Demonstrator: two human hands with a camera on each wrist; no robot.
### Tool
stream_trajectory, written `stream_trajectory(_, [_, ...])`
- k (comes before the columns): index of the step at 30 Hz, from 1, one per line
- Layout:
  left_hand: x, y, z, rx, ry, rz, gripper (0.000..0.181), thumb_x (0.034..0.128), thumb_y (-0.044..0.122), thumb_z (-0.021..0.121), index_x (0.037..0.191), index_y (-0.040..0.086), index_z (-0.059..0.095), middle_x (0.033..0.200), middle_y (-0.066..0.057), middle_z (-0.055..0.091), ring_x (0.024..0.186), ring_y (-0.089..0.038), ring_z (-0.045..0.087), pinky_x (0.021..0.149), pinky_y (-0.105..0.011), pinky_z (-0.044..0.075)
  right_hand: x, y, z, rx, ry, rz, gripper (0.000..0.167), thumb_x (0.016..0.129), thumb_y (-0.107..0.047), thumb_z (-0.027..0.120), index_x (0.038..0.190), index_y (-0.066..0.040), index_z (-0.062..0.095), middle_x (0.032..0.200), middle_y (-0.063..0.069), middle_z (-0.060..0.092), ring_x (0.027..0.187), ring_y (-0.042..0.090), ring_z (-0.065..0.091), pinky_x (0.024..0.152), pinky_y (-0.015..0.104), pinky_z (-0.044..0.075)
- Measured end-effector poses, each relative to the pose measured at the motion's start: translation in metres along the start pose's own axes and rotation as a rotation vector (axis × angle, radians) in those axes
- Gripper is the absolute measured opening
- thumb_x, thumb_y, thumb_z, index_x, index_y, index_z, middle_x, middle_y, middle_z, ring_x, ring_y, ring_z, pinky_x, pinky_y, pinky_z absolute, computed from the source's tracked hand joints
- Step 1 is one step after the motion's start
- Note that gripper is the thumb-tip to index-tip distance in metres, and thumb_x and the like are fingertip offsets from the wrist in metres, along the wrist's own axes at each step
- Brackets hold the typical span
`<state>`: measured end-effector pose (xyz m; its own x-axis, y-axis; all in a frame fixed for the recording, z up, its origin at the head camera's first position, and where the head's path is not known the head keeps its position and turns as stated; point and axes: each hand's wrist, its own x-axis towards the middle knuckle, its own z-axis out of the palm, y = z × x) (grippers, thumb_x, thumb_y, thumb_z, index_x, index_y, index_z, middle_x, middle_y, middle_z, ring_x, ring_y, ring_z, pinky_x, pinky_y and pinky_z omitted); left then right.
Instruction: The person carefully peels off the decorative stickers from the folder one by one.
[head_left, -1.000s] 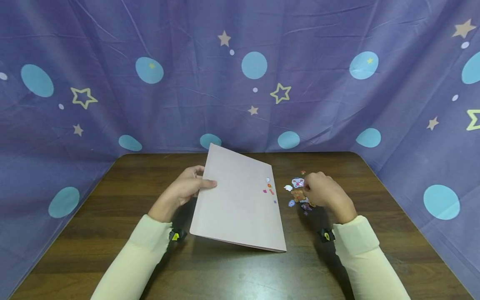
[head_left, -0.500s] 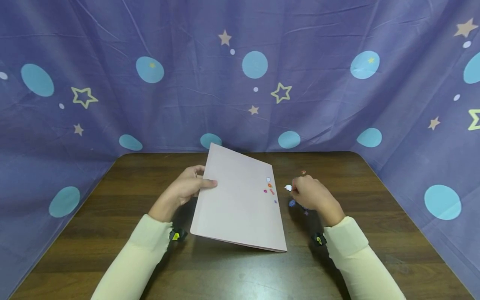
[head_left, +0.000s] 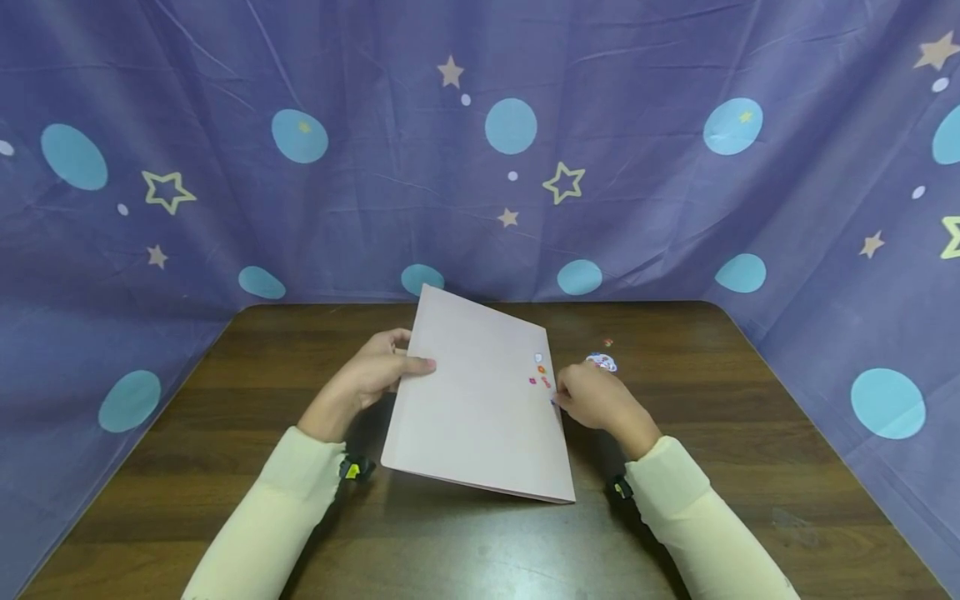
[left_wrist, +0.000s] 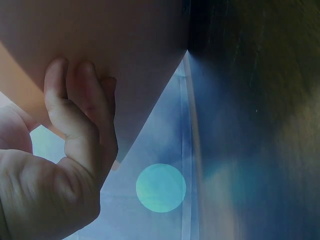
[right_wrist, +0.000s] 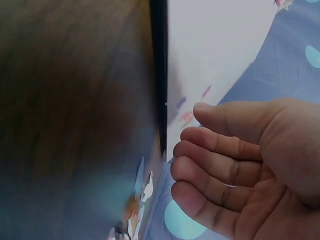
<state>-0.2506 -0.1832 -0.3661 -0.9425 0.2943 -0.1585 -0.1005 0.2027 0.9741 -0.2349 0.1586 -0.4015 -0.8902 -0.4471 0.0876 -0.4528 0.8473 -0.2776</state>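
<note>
My left hand [head_left: 378, 372] holds the left edge of a pale pink folder [head_left: 480, 408], thumb on its front and fingers behind. The folder stands tilted above the table. Several small colourful stickers [head_left: 542, 369] sit along its right side. My right hand [head_left: 596, 397] is at that right edge, fingertips beside the stickers. In the right wrist view its fingers [right_wrist: 192, 167] are curled, with the thumb just apart from the index finger; whether a sticker is between them I cannot tell. Behind this hand a loose blue-and-white animal sticker [head_left: 602, 362] shows; other loose stickers [right_wrist: 132, 215] appear in the right wrist view.
Everything rests over a brown wood-grain table [head_left: 750, 467]. A small reddish sticker [head_left: 608, 342] lies farther back on it. Behind the table hangs a purple curtain [head_left: 637, 167] with stars and blue circles.
My right hand has moved left from the loose stickers to the folder's right edge, uncovering the blue-and-white animal sticker. The left hand and the folder have stayed in place.
</note>
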Motion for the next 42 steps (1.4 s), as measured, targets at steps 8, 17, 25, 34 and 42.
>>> stream_trajectory(8, [0.0, 0.0, 0.0, -0.004, -0.002, -0.005, 0.057, 0.0911, 0.001, 0.069, 0.138, -0.009, 0.037, 0.098, -0.016, 0.075, 0.078, -0.024, 0.074, 0.068, -0.039, 0.062, 0.002, -0.006, 0.005, -0.017, -0.02, -0.012, 0.031, 0.095, -0.012, 0.071, 0.066, -0.013, 0.059, 0.059, -0.004, 0.048, 0.055, 0.012, 0.042, 0.05, 0.029, 0.036])
stream_trajectory(17, [0.001, -0.001, 0.0, -0.001, 0.002, -0.011, 0.059, 0.091, 0.002, 0.07, 0.139, -0.009, 0.037, 0.099, -0.016, 0.074, 0.078, -0.024, 0.074, 0.068, -0.038, 0.062, 0.002, -0.007, 0.006, -0.029, -0.004, -0.014, 0.026, 0.093, -0.007, 0.069, 0.069, -0.013, 0.063, 0.063, -0.004, 0.053, 0.058, 0.013, 0.048, 0.052, 0.031, 0.042])
stream_trajectory(25, [0.0, 0.0, 0.0, 0.001, 0.006, -0.013, 0.059, 0.0909, 0.002, 0.07, 0.139, -0.009, 0.038, 0.097, -0.015, 0.074, 0.077, -0.024, 0.075, 0.067, -0.038, 0.062, 0.004, -0.008, 0.007, -0.048, 0.001, -0.01, 0.019, 0.093, -0.007, 0.072, 0.074, -0.011, 0.068, 0.068, -0.003, 0.058, 0.062, 0.015, 0.052, 0.056, 0.036, 0.047])
stream_trajectory(34, [0.0, 0.001, 0.001, -0.003, 0.004, 0.001, 0.056, 0.0908, 0.001, 0.07, 0.137, -0.009, 0.039, 0.097, -0.015, 0.075, 0.077, -0.023, 0.074, 0.067, -0.038, 0.062, 0.004, -0.009, 0.009, -0.058, 0.004, 0.007, 0.031, 0.093, -0.007, 0.069, 0.065, -0.015, 0.06, 0.062, -0.003, 0.053, 0.059, 0.015, 0.048, 0.052, 0.034, 0.042])
stream_trajectory(42, [0.0, 0.001, 0.0, 0.0, 0.005, -0.002, 0.058, 0.0908, 0.001, 0.07, 0.139, -0.008, 0.039, 0.098, -0.014, 0.074, 0.078, -0.023, 0.074, 0.067, -0.039, 0.062, 0.006, -0.011, 0.011, -0.093, -0.004, 0.048, 0.035, 0.096, -0.011, 0.066, 0.063, -0.014, 0.054, 0.065, 0.002, 0.053, 0.06, 0.02, 0.05, 0.049, 0.038, 0.041])
